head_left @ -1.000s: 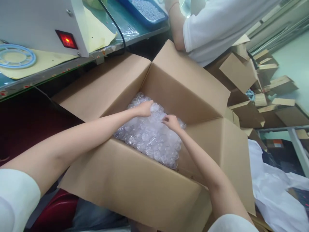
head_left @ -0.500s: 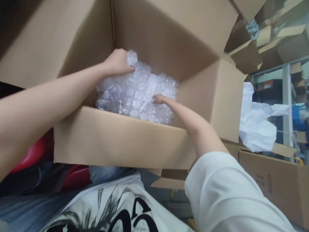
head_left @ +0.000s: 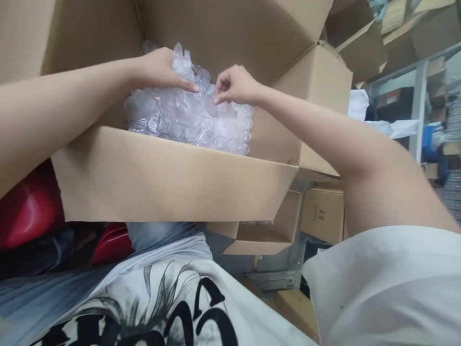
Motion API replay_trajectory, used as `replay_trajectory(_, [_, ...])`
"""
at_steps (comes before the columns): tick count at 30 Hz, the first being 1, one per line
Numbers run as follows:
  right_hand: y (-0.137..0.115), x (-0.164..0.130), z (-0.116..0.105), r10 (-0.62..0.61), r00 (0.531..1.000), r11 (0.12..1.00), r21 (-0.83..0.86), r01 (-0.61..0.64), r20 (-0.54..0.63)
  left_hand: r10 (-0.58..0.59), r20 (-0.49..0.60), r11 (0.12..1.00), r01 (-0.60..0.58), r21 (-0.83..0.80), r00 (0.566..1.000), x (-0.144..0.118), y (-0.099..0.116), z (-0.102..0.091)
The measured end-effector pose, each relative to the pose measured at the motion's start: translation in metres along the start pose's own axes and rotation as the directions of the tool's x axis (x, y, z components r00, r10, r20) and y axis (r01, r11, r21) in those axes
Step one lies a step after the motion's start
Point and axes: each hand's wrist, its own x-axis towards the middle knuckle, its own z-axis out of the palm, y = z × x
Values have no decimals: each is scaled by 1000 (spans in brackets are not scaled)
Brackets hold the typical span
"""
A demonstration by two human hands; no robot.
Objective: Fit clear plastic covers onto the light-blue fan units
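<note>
Inside a large open cardboard box point(head_left: 173, 178) lies a bundle of clear bubble wrap point(head_left: 173, 120) with big round bubbles. My left hand point(head_left: 162, 69) grips a raised fold of the wrap at the bundle's far left side, thumb on the near face. To its right, my right hand point(head_left: 236, 86) has thumb and fingertips pinched together on a thin, see-through part of the wrap. A smooth, pale flat patch shows below those fingertips. What the wrap encloses, if anything, cannot be made out.
The box's front flap folds out toward my body. Below it stands a smaller open carton point(head_left: 264, 238), with a closed carton point(head_left: 322, 214) beside it. More open cartons point(head_left: 363, 53) and a metal rack post point(head_left: 418, 105) are at the right. Something red and glossy point(head_left: 32, 206) sits at lower left.
My right hand has risen from the front of the bubble wrap to its far side and now pinches there. My left hand keeps its grip. The view has shifted, so the box appears higher.
</note>
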Motion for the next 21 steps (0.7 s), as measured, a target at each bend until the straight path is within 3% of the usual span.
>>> replay_trajectory(3, [-37,-2,-22,-12,999,996,94,7,51,87,12,996,-87,-13,996,-4,19,2])
replay_trajectory(5, [-52,-1,-31,113,990,962,239,-129,79,76,-24,997,-76,-11,997,-5,27,3])
replay_trajectory(7, [-58,1,-36,271,956,841,457,-290,108,41,-50,999,-42,-6,998,-5,29,3])
replay_trajectory(9, [-56,4,-37,282,954,771,568,-287,99,32,-52,999,-32,5,998,-5,26,2])
replay_trajectory(13, [-32,10,-40,144,990,928,346,-135,0,-10,-78,995,18,94,997,-4,11,-3])
replay_trajectory(18, [22,14,-28,309,951,949,70,-306,-32,-157,-165,971,182,153,974,-5,-2,-17])
replay_trajectory(21, [49,23,-5,349,935,932,-86,-353,-59,-157,-205,980,178,88,966,-6,-8,-20])
